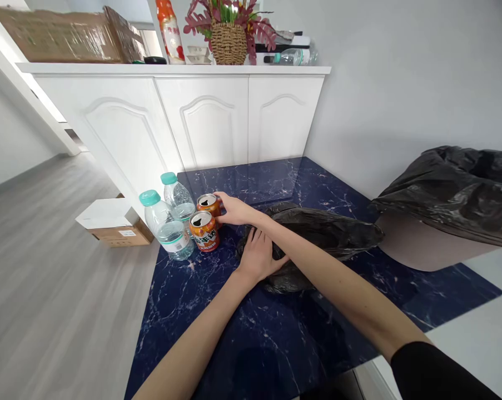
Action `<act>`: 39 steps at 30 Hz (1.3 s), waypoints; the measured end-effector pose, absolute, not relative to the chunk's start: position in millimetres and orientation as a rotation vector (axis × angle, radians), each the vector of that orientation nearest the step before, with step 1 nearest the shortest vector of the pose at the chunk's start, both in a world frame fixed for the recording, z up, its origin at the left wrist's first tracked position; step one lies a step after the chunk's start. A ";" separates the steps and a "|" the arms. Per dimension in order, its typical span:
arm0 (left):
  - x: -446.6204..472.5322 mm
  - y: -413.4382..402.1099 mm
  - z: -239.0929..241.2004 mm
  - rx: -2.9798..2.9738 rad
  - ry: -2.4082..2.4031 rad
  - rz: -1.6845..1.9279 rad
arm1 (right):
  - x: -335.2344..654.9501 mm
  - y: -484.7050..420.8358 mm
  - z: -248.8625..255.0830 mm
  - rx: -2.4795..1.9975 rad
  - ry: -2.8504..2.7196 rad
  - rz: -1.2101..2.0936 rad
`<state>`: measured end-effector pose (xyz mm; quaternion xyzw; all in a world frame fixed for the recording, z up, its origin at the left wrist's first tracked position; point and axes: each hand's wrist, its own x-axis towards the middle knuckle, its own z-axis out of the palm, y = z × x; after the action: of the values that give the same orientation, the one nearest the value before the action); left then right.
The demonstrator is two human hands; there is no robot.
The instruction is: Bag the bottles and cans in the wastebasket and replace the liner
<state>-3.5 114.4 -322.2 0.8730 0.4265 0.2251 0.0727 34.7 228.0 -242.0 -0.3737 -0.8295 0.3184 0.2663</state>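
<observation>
My right hand (235, 211) reaches across my left arm, its thumb and fingers around the rear orange drink can (209, 204). A second orange can (204, 232) stands upright just in front of it; both are open at the top. Beside them are two clear plastic bottles with teal caps, the front bottle (167, 225) and the rear bottle (179, 194), each holding some water. My left hand (257, 256) grips the near left end of a crumpled black plastic bag (329, 230) lying on the table. The right forearm hides part of the bag.
The dark blue marble-patterned table (251, 344) meets a white cabinet (209, 130). At right stands a bin (417, 244) lined with a black bag (451, 194). A cardboard box (121, 233) sits on the floor at left. A woven plant basket (228, 44) and an orange-capped bottle (171, 36) top the cabinet.
</observation>
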 end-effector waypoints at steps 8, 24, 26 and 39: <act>1.4 108.1 -312.4 2.600 1.375 0.855 | 116.9 183.1 -238.1 -1.016 -2.250 0.438; -7.1 91.3 -252.6 2.585 1.671 1.224 | 282.3 61.7 -189.6 -1.822 -2.179 -0.134; -12.0 87.8 -238.6 2.579 1.675 1.084 | 277.5 35.0 -177.9 -1.708 -2.117 -0.105; -82.7 1.1 -174.3 2.771 1.096 0.868 | 290.9 -51.0 -134.4 -1.095 -2.182 1.230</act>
<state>-82.7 1.1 -174.3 0.8926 0.3531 0.2795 0.0187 290.9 -51.0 -134.4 -0.3921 -0.7817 0.4406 0.2027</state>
